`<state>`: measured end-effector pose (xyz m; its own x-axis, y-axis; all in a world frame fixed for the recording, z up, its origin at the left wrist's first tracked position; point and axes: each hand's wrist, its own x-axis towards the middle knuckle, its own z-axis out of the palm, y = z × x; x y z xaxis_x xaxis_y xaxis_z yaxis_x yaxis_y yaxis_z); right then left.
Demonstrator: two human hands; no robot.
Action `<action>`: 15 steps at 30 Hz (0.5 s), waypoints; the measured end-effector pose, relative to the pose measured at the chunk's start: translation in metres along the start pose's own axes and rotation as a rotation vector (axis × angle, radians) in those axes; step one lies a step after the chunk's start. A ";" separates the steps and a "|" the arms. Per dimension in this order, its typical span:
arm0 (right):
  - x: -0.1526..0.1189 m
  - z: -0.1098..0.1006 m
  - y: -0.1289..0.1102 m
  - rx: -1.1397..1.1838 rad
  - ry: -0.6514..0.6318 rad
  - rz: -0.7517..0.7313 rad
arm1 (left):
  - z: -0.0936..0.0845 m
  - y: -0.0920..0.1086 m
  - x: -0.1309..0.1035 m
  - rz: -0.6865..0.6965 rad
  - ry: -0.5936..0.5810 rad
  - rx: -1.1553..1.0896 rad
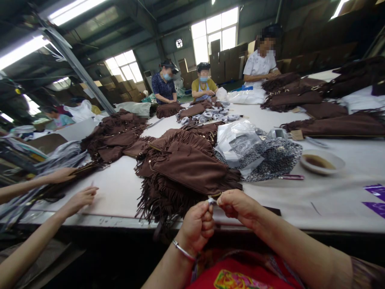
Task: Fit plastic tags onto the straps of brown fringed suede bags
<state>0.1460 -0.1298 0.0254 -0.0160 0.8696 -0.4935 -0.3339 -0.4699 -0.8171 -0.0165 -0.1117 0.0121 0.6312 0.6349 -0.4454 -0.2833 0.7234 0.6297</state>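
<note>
My left hand (200, 224) is closed in a pinch on a small pale piece (211, 200), too small to identify. Its wrist carries a metal bangle (183, 249). Close beside it, my right hand (239, 204) is also pinched, its fingertips meeting the pale piece's side; what they grip is hidden. Just beyond both hands lies a stack of brown fringed bags (192, 162) with zippers, the fringe hanging over the table's front edge. A plastic wrapping (237, 140) and a black-and-white patterned cloth (273, 158) rest against the stack's right side.
A co-worker's hands (80, 200) reach in from the left. A shallow bowl of brown liquid (321, 161) and a purple-handled tool (291, 177) lie right. More brown bags (120, 134) and grey rolled bundles (210, 115) cover the white table (355, 192); several people work across it.
</note>
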 end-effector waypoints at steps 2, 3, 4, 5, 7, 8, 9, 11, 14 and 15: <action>0.001 0.000 -0.001 0.014 -0.009 0.026 | 0.000 -0.002 0.000 0.044 0.028 0.053; 0.001 0.000 -0.001 0.019 -0.012 0.036 | 0.000 -0.002 0.000 0.061 0.039 0.074; 0.002 0.000 -0.001 0.020 -0.012 0.043 | 0.001 -0.003 0.000 0.077 0.048 0.089; 0.002 0.001 -0.001 0.017 -0.010 0.046 | 0.001 -0.003 -0.001 0.090 0.055 0.097; 0.001 0.002 -0.001 -0.002 0.006 0.039 | 0.002 -0.003 -0.001 0.102 0.058 0.093; 0.001 0.003 0.000 -0.020 0.019 0.027 | 0.003 -0.003 -0.001 0.101 0.054 0.082; 0.000 0.004 0.000 -0.040 0.032 0.010 | 0.003 -0.003 -0.001 0.097 0.047 0.065; -0.001 0.005 0.002 -0.083 0.058 -0.030 | 0.003 -0.003 -0.001 0.077 0.024 0.011; 0.000 0.006 0.005 -0.134 0.087 -0.081 | 0.003 -0.004 -0.002 0.012 -0.026 -0.108; 0.000 0.007 0.007 -0.147 0.094 -0.095 | 0.004 -0.005 -0.003 -0.016 -0.048 -0.154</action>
<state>0.1374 -0.1318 0.0214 0.0998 0.8964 -0.4319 -0.1887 -0.4092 -0.8927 -0.0140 -0.1181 0.0129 0.6689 0.6122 -0.4216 -0.3781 0.7686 0.5161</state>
